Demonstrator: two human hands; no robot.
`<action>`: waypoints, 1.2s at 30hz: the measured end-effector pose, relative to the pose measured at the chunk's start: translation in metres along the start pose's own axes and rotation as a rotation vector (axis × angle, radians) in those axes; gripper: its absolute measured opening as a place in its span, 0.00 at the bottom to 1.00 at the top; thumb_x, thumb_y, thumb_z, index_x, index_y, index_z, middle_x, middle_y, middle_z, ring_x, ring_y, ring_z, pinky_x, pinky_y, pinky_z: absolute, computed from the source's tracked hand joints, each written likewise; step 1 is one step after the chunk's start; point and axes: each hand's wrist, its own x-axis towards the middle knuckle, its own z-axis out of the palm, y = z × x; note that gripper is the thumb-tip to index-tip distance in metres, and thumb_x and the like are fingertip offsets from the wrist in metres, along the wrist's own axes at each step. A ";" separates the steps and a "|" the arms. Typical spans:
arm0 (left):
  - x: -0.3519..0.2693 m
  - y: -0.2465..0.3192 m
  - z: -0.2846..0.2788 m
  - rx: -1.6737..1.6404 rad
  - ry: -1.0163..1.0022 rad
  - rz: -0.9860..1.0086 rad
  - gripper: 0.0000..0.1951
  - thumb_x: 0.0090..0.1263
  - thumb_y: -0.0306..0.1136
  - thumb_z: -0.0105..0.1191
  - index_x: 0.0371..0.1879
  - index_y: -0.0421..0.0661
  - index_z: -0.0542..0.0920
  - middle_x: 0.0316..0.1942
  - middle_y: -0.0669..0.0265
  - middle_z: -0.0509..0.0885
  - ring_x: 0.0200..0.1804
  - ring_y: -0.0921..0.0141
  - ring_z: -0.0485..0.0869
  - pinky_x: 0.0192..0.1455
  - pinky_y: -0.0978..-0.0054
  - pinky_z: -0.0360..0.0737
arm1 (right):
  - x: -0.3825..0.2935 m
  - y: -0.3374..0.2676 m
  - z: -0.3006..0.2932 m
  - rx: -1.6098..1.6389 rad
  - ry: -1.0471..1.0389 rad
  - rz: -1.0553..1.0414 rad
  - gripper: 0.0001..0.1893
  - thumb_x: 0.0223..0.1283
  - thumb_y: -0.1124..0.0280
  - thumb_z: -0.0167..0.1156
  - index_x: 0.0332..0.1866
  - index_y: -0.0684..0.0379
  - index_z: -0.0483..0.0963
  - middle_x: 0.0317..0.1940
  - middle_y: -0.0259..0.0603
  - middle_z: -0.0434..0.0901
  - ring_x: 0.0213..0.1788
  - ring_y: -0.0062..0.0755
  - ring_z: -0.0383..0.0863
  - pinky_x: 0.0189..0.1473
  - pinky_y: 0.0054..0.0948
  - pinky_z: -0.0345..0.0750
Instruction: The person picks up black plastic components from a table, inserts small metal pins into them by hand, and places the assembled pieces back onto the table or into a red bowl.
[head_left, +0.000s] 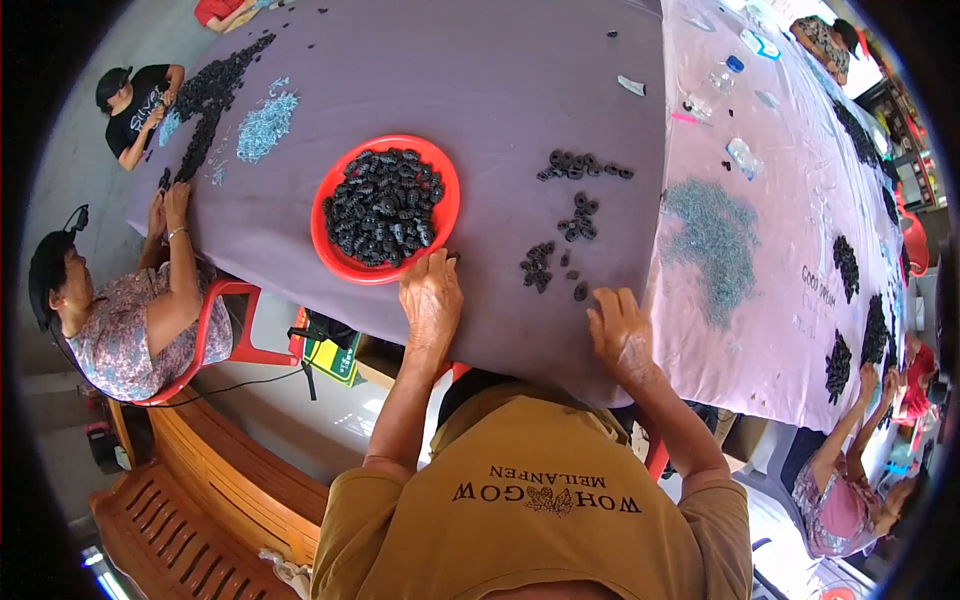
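A round red plastic basin full of small black ribbed plastic parts stands on the purple-grey tablecloth. My left hand is at the basin's near right rim, fingers bent; a small dark bit shows by its fingertips, and I cannot tell whether it is gripped. Over the cloth to the right is my right hand, fingers curled, just beside a single black part. Beyond that hand lie loose clusters of black parts and a row of them. What lies under its fingers is hidden.
Blue-green small pieces lie beyond the basin; a bigger heap spreads over the pink cloth. A clear bottle lies there. People sit at both sides, one on a red chair. A wooden bench stands behind at left.
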 end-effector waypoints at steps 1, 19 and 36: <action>-0.002 -0.001 0.002 0.029 0.000 0.016 0.07 0.61 0.30 0.56 0.33 0.41 0.78 0.26 0.58 0.81 0.30 0.58 0.81 0.35 0.62 0.75 | 0.000 0.004 -0.001 0.009 0.027 0.007 0.13 0.51 0.74 0.60 0.43 0.63 0.70 0.31 0.46 0.69 0.32 0.46 0.75 0.34 0.37 0.75; -0.016 0.043 -0.017 -0.454 0.019 -0.001 0.04 0.58 0.24 0.59 0.32 0.41 0.81 0.27 0.60 0.82 0.29 0.61 0.80 0.35 0.66 0.74 | 0.129 0.043 0.048 -0.167 -0.005 0.066 0.11 0.50 0.73 0.61 0.36 0.65 0.70 0.36 0.47 0.72 0.39 0.43 0.77 0.37 0.34 0.80; -0.007 0.062 -0.016 -0.513 -0.061 0.120 0.07 0.58 0.23 0.58 0.35 0.40 0.80 0.30 0.59 0.82 0.32 0.60 0.80 0.39 0.66 0.74 | 0.109 0.025 0.027 0.441 0.061 0.132 0.08 0.52 0.73 0.60 0.32 0.62 0.69 0.26 0.44 0.74 0.29 0.39 0.79 0.30 0.31 0.78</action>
